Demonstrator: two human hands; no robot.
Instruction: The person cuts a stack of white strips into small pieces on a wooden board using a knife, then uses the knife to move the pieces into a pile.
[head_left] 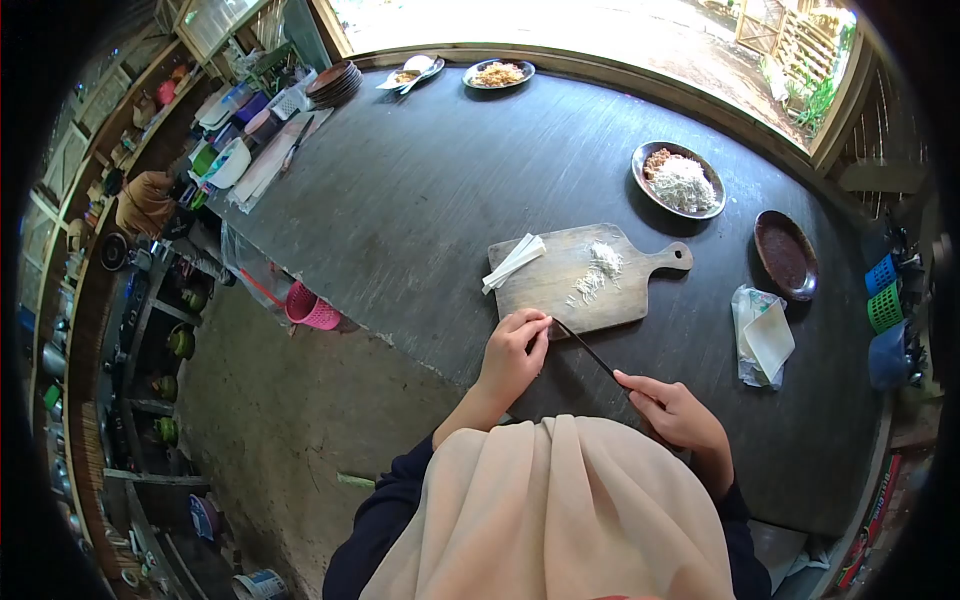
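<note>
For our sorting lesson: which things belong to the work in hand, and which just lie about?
Likely in use: thin dark knife, pale wooden paddle-shaped board, flat white strips, white shreds.

Likely lying about: pink plastic basket, green plastic basket, stacked brown plates.

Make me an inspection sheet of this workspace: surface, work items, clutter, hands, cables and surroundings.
Surface: dark table, scuffed; its left edge looks rough.
Work items: cutting board bearing white strips and white shreds; knife; plate of white and brown heaps; pale slab on a wrapper.
Clutter: stacked plates and plastic containers at the far left; brown dish at the right.
Hands: right hand grips the knife's handle; left hand has its fingertips at the blade's tip.
Cables: nothing seen.
Surroundings: open window ahead, shelves at the left, coloured baskets at the right.
</note>
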